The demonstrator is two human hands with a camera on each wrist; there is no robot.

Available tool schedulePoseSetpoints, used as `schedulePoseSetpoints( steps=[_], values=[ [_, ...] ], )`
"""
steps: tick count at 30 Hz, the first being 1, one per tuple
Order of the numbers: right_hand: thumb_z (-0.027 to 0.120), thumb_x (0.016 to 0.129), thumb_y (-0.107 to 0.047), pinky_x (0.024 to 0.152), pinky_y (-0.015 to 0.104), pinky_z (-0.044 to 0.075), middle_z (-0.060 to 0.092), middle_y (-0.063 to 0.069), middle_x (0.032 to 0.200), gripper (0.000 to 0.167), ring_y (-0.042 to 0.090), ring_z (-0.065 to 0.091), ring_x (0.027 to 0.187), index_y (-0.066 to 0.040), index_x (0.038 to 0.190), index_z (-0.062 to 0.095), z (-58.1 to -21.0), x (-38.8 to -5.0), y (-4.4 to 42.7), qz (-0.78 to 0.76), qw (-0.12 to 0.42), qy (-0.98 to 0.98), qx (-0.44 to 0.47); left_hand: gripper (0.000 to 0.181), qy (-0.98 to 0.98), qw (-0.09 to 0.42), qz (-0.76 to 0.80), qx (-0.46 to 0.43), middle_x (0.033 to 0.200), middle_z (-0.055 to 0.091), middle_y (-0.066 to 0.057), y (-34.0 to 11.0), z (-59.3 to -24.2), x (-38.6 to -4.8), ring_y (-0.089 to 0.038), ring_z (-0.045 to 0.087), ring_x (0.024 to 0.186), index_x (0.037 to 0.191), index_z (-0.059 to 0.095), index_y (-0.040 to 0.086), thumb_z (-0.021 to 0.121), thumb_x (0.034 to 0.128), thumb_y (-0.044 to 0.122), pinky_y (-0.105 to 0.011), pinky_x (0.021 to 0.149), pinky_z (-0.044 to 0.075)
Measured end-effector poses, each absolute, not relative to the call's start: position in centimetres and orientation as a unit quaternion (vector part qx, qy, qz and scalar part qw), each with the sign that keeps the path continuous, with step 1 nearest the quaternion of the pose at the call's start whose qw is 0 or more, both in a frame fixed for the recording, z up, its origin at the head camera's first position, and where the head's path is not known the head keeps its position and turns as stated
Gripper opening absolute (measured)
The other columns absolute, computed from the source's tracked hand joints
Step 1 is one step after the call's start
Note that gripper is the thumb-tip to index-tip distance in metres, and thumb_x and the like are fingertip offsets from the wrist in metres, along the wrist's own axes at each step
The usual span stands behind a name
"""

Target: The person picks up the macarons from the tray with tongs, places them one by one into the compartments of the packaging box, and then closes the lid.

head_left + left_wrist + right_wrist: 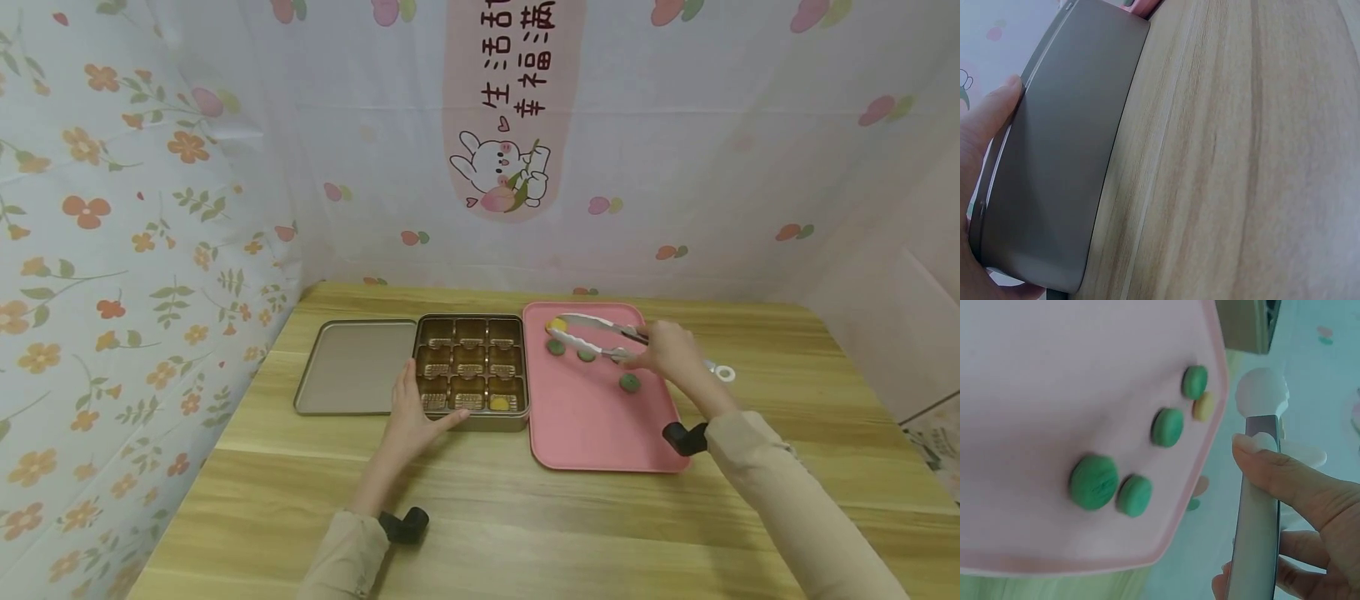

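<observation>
My right hand (pixel 667 352) grips white-tipped tongs (pixel 1257 519) over the pink tray (pixel 592 425). In the head view the spread tongs' tips lie on either side of a yellow macaron (pixel 557 325); contact cannot be told. Several green macarons (pixel 1094 481) sit on the tray, one next to that yellow macaron. With straight, spread fingers my left hand (pixel 411 421) rests at the near left corner of a metal tin (pixel 1060 144), its thumb on the near rim. Inside, a brown divided insert (pixel 469 362) has a yellow macaron (pixel 499 403) in its near right compartment.
The tin's flat lid (pixel 356 367) lies on the wooden table (pixel 480 517), left of the tin. The tray stands against the tin's right side. Beyond the tray's right edge is a small white ring-shaped end (pixel 724 373). A printed cloth (pixel 360 167) hangs behind the table.
</observation>
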State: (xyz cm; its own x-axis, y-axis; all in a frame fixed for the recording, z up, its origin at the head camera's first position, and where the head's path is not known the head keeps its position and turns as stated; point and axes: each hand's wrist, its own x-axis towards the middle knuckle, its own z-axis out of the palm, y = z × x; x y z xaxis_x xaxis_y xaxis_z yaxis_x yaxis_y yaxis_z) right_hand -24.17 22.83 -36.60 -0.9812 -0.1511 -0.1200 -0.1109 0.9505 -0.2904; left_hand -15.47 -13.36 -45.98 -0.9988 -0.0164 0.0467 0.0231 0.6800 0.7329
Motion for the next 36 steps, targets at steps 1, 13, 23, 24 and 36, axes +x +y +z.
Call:
schedulePoseSetpoints(
  steps=[1,13,23,24,36],
  values=[
    [0.077,0.069,-0.031,0.074,0.052,0.047,0.059,0.029,0.109,0.072,0.042,0.057,0.090,0.007,0.125,0.051,-36.5,-24.0,22.6,-0.143,0.069,0.985,-0.071,0.122,-0.916,0.025,-0.401,-0.002,0.153,0.001,-0.020,-13.3,-46.0,-15.5,-0.039,0.006,0.140,0.147,-0.002,0.005,0.073,0.0658,0.056,-0.058,0.108,0.022],
    [0.079,0.067,-0.028,0.057,0.033,0.041,0.060,0.013,0.085,0.052,0.023,0.052,0.069,0.002,0.108,0.065,-36.1,-22.7,19.7,-0.126,0.033,0.983,-0.131,0.120,-0.916,0.021,-0.401,-0.002,0.153,0.000,-0.019,-13.4,-46.0,-15.5,-0.039,0.005,0.140,0.147,-0.003,0.007,0.072,0.0670,0.055,-0.057,0.108,0.022],
    [0.079,0.067,-0.021,0.067,0.048,0.048,0.059,0.022,0.090,0.047,0.036,0.058,0.076,0.007,0.101,0.064,-37.1,-22.6,20.6,-0.101,-0.009,0.984,-0.145,0.120,-0.916,0.028,-0.401,-0.006,0.153,0.001,-0.018,-13.5,-46.2,-15.6,-0.039,0.004,0.140,0.147,-0.002,0.007,0.072,0.0664,0.056,-0.059,0.108,0.022],
    [0.080,0.067,-0.020,0.067,0.048,0.049,0.059,0.022,0.090,0.048,0.037,0.057,0.077,0.007,0.102,0.063,-37.1,-22.8,20.7,-0.093,-0.012,0.985,-0.148,0.120,-0.916,0.029,-0.400,-0.007,0.153,0.001,-0.018,-13.5,-46.1,-15.6,-0.039,0.004,0.140,0.147,-0.002,0.007,0.072,0.0666,0.056,-0.059,0.108,0.022],
    [0.082,0.064,-0.015,0.067,0.050,0.054,0.059,0.021,0.098,0.039,0.045,0.056,0.089,0.002,0.095,0.065,-34.6,-26.5,17.7,0.060,0.025,0.980,-0.188,0.121,-0.919,0.026,-0.395,0.000,0.153,0.002,-0.018,-13.4,-45.9,-15.6,-0.039,0.006,0.140,0.147,-0.001,0.007,0.073,0.0652,0.057,-0.057,0.108,0.022]
  ],
)
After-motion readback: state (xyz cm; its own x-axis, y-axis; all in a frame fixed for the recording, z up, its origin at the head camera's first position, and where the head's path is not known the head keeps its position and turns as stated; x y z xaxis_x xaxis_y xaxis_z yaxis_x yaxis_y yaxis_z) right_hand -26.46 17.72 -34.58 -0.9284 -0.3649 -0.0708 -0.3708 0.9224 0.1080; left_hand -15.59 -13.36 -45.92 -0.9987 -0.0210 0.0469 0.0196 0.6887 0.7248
